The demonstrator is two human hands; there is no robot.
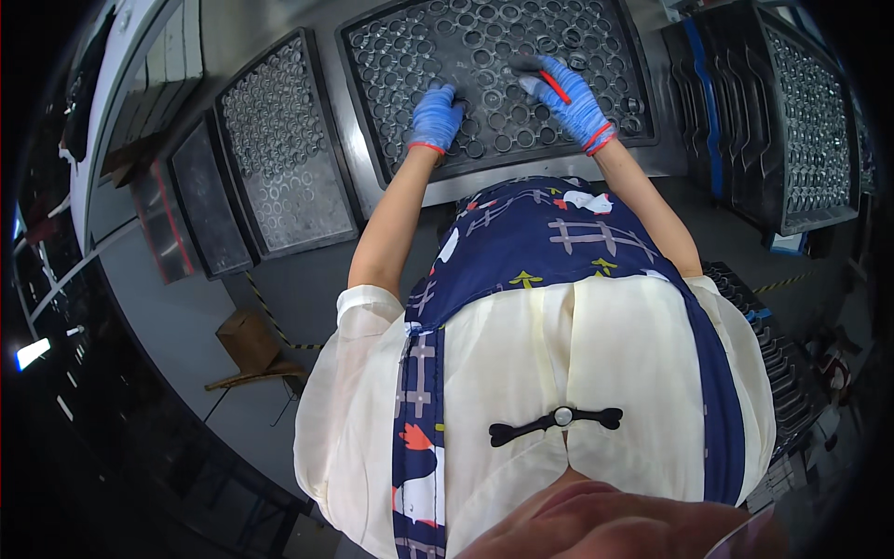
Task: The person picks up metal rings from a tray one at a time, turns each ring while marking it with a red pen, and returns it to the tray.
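Hands in blue gloves rest on a dark tray of metal rings set in rows. Left hand lies palm down near the tray's near edge, fingers curled onto a ring or two; whether it grips one I cannot tell. Right hand lies farther up and to the right, fingers stretched flat across the rings, with a red stick lying along the back of its fingers; how it is held is unclear. Rings fill the tray all around both hands. Left of the left hand, well apart, a second tray of lighter rings leans, and a flat dark panel stands beyond it. Right of the right hand is a stack of trays.
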